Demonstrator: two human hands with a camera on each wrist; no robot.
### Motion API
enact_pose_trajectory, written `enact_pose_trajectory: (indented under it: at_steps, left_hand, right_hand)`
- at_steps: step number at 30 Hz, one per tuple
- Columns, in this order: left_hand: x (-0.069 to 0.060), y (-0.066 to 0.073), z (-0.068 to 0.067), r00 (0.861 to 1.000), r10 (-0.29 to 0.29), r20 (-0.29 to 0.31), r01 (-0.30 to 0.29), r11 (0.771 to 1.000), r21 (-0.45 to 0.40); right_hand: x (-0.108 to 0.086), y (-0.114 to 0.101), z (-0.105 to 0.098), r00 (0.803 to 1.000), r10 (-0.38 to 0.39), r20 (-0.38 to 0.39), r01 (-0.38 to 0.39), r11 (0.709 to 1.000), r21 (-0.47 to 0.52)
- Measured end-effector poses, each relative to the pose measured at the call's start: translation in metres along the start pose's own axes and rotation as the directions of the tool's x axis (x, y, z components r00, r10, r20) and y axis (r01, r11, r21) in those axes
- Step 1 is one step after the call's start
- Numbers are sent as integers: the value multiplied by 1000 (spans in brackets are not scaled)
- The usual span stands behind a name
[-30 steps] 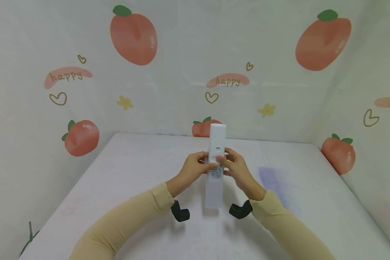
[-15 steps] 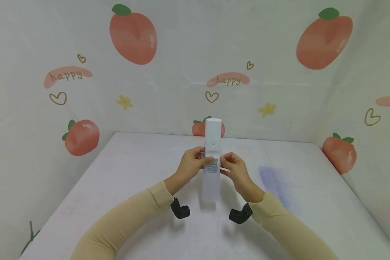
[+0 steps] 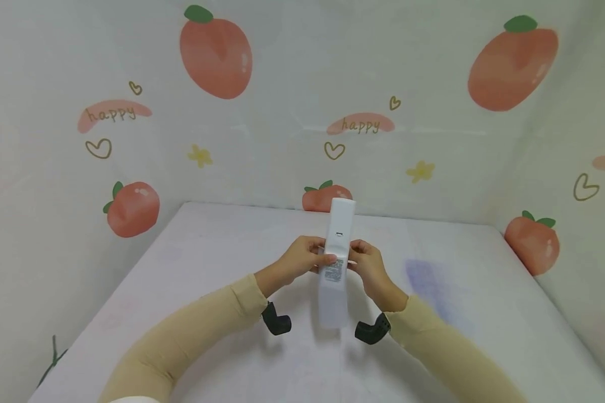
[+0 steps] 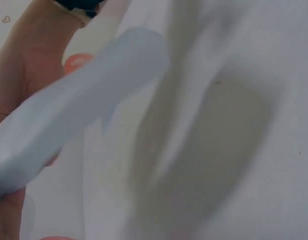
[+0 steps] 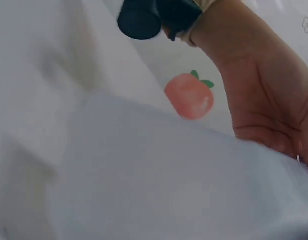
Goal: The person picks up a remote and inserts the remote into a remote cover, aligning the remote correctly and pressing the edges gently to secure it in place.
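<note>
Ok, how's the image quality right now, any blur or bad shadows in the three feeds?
Head view: mostly sharp, soft shadows on the table, label too fine to read. Left wrist view: white device blurred, broad dark shadows to its right. Right wrist view: device close and out of focus, printed red fruit crisper behind.

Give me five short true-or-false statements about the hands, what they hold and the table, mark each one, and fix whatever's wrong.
1. The bare left hand grips a long white plastic device. True.
2. The grey rectangular printed label on the device faces the head camera. True.
3. The left hand covers that whole label. False: most of it shows.
4. A blurred purple patch marks the white tabletop, to the right of the bare right hand. True.
5. The device lies flat on the tabletop. False: it is held steeply, top end raised.
</note>
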State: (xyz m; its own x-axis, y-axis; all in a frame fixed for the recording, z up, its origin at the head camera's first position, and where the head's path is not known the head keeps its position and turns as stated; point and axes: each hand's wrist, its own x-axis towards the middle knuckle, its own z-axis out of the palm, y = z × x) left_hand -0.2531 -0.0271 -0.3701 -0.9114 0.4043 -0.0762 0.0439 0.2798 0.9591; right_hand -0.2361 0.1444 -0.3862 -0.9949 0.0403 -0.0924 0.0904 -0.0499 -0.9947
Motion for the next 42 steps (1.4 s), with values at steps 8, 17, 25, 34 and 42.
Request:
enact_pose_trajectory:
  at_steps: [8, 17, 25, 34, 42]
  left_hand:
    - [-1, 6, -4, 991, 97, -91, -95, 995, 27]
    - [-6, 0, 0, 985, 121, -122, -117, 992, 37]
    - [-5, 1, -6, 984, 92, -154, -115, 981, -154]
    - [6, -4, 1, 978, 7, -208, -65, 959, -275]
    - [18, 1, 5, 970, -190, -151, 116, 911, -397]
  right_hand:
    - [-12, -6, 5, 992, -52, 117, 42, 996, 85]
    - [-9, -9, -2, 991, -13, 130, 7, 999, 49]
    - [-8, -13, -7, 990, -41, 137, 21, 989, 145]
    - [-9, -16, -4, 980, -76, 183, 79, 997, -9]
    - [-16, -14, -4, 973, -62, 223, 81, 994, -78]
